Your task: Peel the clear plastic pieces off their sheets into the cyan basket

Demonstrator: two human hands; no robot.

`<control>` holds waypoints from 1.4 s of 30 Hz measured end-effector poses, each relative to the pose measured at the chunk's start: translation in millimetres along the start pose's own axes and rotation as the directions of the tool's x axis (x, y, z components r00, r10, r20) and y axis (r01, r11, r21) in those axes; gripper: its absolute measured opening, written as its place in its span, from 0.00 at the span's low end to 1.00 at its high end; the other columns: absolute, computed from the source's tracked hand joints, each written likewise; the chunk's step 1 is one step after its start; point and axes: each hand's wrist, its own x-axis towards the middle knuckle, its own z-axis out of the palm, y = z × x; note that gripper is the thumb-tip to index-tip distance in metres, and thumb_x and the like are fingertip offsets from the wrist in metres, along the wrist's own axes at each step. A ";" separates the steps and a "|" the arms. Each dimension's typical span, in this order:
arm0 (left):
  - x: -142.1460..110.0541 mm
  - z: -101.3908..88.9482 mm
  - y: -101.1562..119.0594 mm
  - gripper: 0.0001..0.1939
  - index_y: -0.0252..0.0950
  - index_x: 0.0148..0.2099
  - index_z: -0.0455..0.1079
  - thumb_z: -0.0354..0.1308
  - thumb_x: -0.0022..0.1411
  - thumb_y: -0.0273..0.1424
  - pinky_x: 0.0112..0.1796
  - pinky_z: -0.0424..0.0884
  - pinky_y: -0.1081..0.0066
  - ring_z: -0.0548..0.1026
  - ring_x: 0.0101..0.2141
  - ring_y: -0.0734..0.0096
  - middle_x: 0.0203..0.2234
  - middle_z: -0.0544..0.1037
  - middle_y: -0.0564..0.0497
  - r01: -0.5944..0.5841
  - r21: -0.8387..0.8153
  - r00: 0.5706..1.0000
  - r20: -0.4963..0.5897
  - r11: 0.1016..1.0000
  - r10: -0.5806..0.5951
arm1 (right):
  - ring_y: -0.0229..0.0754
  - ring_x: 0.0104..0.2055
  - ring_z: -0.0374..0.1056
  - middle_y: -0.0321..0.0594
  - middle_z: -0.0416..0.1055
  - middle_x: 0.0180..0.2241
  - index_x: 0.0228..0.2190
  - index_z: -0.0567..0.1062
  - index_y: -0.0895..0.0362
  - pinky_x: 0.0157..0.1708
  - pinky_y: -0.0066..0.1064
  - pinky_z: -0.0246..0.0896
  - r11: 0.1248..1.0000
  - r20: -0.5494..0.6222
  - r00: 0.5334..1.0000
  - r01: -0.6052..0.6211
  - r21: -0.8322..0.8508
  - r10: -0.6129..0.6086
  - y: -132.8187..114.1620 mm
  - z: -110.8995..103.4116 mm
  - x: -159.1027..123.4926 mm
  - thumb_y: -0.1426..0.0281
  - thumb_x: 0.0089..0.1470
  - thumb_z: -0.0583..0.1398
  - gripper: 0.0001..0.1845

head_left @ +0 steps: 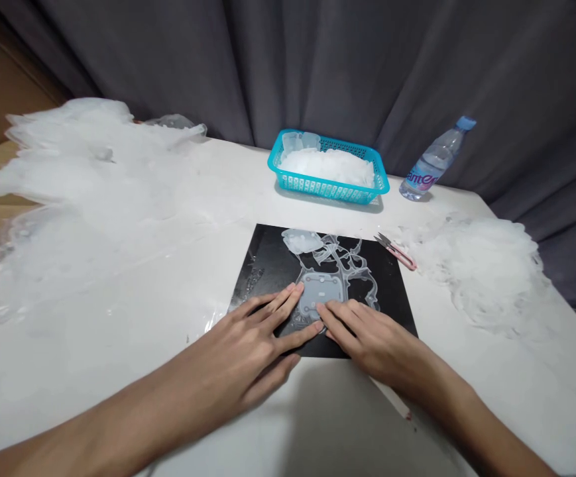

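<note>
A translucent, frosted plastic-like piece (321,295) with rounded corners and small round marks lies on a black mat (252,271). Ragged clear offcuts (350,262) spread around its far side. My left hand (262,338) rests over the mat's near left, fingers stretched out, fingertips on the piece's left and near edges. My right hand (367,334) has its fingers together and bent at the piece's near right edge. From under that palm sticks out a slim white tool handle (392,399) with a reddish end; its tip is hidden by my fingers.
Pink-handled thread snips (397,252) lie across the mat's right edge. Behind stand a turquoise basket (327,189) of whitish pieces and a water bottle (431,162). A large heap of translucent sheets (83,165) covers the left; a pile of scraps (491,265) sits right.
</note>
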 end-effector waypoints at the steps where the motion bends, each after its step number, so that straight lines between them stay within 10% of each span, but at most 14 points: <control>1: -0.8 0.4 0.3 0.26 0.45 0.70 0.65 0.54 0.73 0.34 0.55 0.71 0.52 0.69 0.65 0.45 0.68 0.66 0.35 0.007 -0.015 1.000 -0.001 1.000 -0.007 | 0.47 0.45 0.76 0.53 0.80 0.47 0.56 0.72 0.70 0.46 0.35 0.74 1.000 -0.002 1.000 0.003 -0.010 -0.003 -1.3 -0.3 1.4 0.79 0.68 0.49 0.20; 7: 2.0 -0.4 1.7 0.19 0.48 0.65 0.69 0.52 0.75 0.38 0.54 0.73 0.58 0.75 0.58 0.53 0.71 0.60 0.43 0.236 -0.269 0.963 -0.065 0.934 -0.262 | 0.48 0.47 0.76 0.55 0.78 0.47 0.56 0.71 0.71 0.48 0.35 0.72 0.997 -0.090 0.993 -0.079 0.011 0.080 -6.4 6.5 4.5 0.77 0.70 0.52 0.19; 12: 20.2 -4.6 1.2 0.20 0.37 0.41 0.71 0.54 0.73 0.49 0.31 0.70 0.71 0.74 0.30 0.69 0.32 0.77 0.52 0.502 -0.653 0.778 0.055 0.567 -0.626 | 0.49 0.49 0.75 0.56 0.78 0.48 0.59 0.69 0.69 0.49 0.36 0.72 0.972 -0.184 0.954 -0.233 0.031 0.235 -12.8 12.4 10.2 0.73 0.70 0.57 0.20; 17: 31.6 -0.9 3.0 0.22 0.35 0.37 0.77 0.56 0.71 0.49 0.31 0.66 0.72 0.72 0.28 0.69 0.26 0.77 0.53 0.456 -0.837 0.794 0.229 0.303 -0.563 | 0.50 0.47 0.76 0.55 0.79 0.47 0.56 0.71 0.70 0.49 0.37 0.72 0.966 -0.280 0.925 -0.251 0.056 0.256 -20.7 16.5 16.4 0.74 0.69 0.58 0.17; 25: 33.5 6.4 2.8 0.15 0.35 0.29 0.72 0.58 0.68 0.36 0.31 0.63 0.74 0.70 0.28 0.72 0.24 0.75 0.55 0.380 -0.885 0.785 0.156 0.268 -0.600 | 0.48 0.45 0.73 0.52 0.76 0.42 0.51 0.72 0.64 0.46 0.37 0.73 0.857 -0.300 0.863 -0.248 0.451 0.408 -11.2 23.7 23.8 0.77 0.70 0.52 0.12; 31: 25.9 13.4 -8.4 0.16 0.36 0.29 0.72 0.56 0.68 0.37 0.25 0.63 0.76 0.70 0.25 0.75 0.27 0.78 0.52 0.413 -0.895 0.766 0.243 0.166 -0.596 | 0.47 0.42 0.73 0.44 0.76 0.39 0.42 0.77 0.58 0.48 0.41 0.69 0.498 -0.211 0.492 -0.579 0.645 0.845 47.0 19.0 13.9 0.68 0.70 0.53 0.13; 37: 33.4 4.3 -23.0 0.16 0.36 0.26 0.67 0.60 0.62 0.38 0.24 0.69 0.76 0.74 0.24 0.74 0.30 0.84 0.48 0.445 -0.895 0.783 0.373 0.028 -0.498 | 0.44 0.34 0.72 0.41 0.76 0.34 0.42 0.79 0.59 0.40 0.38 0.70 0.271 -0.204 0.179 -0.574 0.773 0.962 76.6 1.2 -5.0 0.60 0.66 0.57 0.17; 39: 35.3 -1.1 -27.4 0.19 0.36 0.25 0.67 0.63 0.61 0.43 0.25 0.72 0.75 0.77 0.25 0.70 0.28 0.84 0.46 0.465 -0.885 0.789 0.429 -0.030 -0.440 | 0.44 0.35 0.72 0.41 0.76 0.35 0.43 0.79 0.59 0.40 0.38 0.70 0.317 -0.229 0.223 -0.569 0.758 0.948 64.4 -5.0 -2.3 0.61 0.67 0.57 0.16; 42: 35.0 -8.9 -31.3 0.28 0.34 0.26 0.71 0.60 0.63 0.54 0.26 0.74 0.71 0.78 0.23 0.66 0.24 0.83 0.43 0.508 -0.854 0.784 0.512 -0.110 -0.351 | 0.45 0.43 0.73 0.44 0.76 0.41 0.46 0.78 0.56 0.47 0.39 0.70 0.485 -0.259 0.460 -0.485 0.728 0.849 31.8 -6.6 8.2 0.68 0.69 0.56 0.12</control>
